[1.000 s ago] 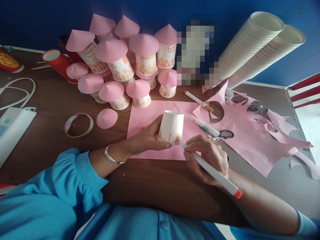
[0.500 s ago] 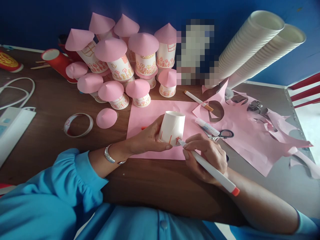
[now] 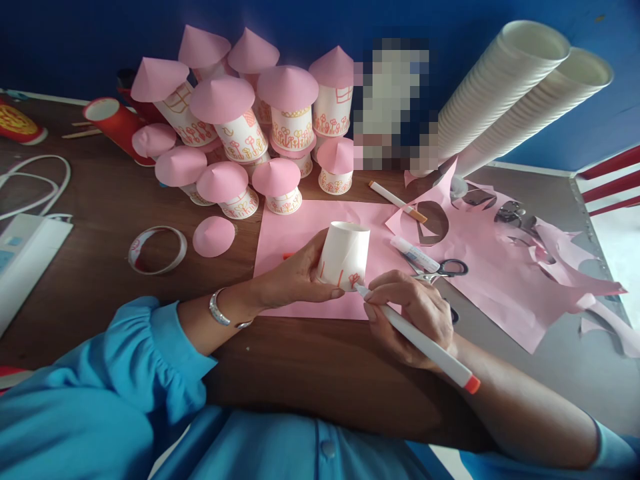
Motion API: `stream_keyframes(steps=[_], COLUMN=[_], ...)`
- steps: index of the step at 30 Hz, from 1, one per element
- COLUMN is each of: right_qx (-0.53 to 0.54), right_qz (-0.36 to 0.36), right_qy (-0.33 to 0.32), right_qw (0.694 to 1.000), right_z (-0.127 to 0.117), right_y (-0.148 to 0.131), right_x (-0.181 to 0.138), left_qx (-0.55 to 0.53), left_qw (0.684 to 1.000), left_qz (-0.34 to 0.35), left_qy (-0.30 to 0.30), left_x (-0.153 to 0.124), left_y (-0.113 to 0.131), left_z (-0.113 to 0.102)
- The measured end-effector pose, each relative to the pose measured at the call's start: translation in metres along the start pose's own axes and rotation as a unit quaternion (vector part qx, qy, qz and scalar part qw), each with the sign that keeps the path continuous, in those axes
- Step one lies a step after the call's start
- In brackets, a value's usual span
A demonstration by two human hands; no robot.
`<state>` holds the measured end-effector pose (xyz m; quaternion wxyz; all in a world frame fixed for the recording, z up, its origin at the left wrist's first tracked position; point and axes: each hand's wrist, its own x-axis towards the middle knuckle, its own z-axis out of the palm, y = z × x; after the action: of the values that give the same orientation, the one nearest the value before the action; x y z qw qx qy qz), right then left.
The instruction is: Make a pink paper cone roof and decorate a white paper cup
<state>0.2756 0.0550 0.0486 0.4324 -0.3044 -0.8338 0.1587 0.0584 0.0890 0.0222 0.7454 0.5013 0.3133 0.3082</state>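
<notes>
A white paper cup [image 3: 344, 252] is gripped by my left hand [image 3: 305, 275], with the thumb along its lower edge and the fingers behind it. Red lines and a small red flower shape are drawn low on the cup's side. My right hand [image 3: 413, 317] pinches a white felt-tip marker [image 3: 425, 345] with a red end, its tip touching or very close to the cup near the flower. Beneath the cup lies a sheet of pink paper [image 3: 290, 223]. A red marker cap [image 3: 288, 256] shows beside my left wrist.
Several decorated cups with pink paper cones [image 3: 223, 100] stand at the back left. A tape roll [image 3: 157, 250] and a loose pink cone [image 3: 214, 237] lie left. To the right are a glue stick [image 3: 414, 253], scissors [image 3: 453, 268], another marker [image 3: 397, 201], cut pink paper [image 3: 505, 293] and stacked cups [image 3: 505, 87].
The red drawing near the marker tip has grown into a fuller flower shape. My right hand has shifted very slightly; the cup and my left hand stay nearly still.
</notes>
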Motion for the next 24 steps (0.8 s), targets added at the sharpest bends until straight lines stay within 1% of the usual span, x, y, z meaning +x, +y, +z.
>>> stream_keyframes(steps=[5,8,12,14,16,19,24], right_qx=[0.003,0.017,0.057,0.075,0.102,0.147,0.196], right_qz=[0.002,0.011,0.006,0.029,0.068,0.105,0.110], right_qy=[0.000,0.002,0.042,0.062,0.072,0.073,0.036], right_qw=[1.000,1.000,0.997,0.995,0.990,0.981,0.974], right_z=[-0.001,-0.002,-0.001,0.001,0.003,0.007,0.008], right_y=[-0.001,-0.001,0.002,0.005,0.006,0.005,0.000], right_x=[0.000,-0.001,-0.004,-0.006,-0.009,-0.011,-0.012], left_qx=[-0.030,-0.029,-0.041,-0.073,-0.099,-0.111,-0.109], left_qw=[0.999,1.000,0.999,0.997,0.994,0.991,0.993], left_qz=[0.004,0.004,0.012,0.021,0.034,0.049,0.023], left_qy=[-0.009,0.001,0.007,-0.011,-0.032,-0.053,-0.047], left_x=[0.000,0.000,0.000,0.001,0.001,0.001,0.000], left_y=[0.000,-0.001,-0.001,-0.002,-0.004,-0.007,-0.009], left_z=[-0.001,-0.001,-0.001,-0.002,-0.002,-0.004,-0.005])
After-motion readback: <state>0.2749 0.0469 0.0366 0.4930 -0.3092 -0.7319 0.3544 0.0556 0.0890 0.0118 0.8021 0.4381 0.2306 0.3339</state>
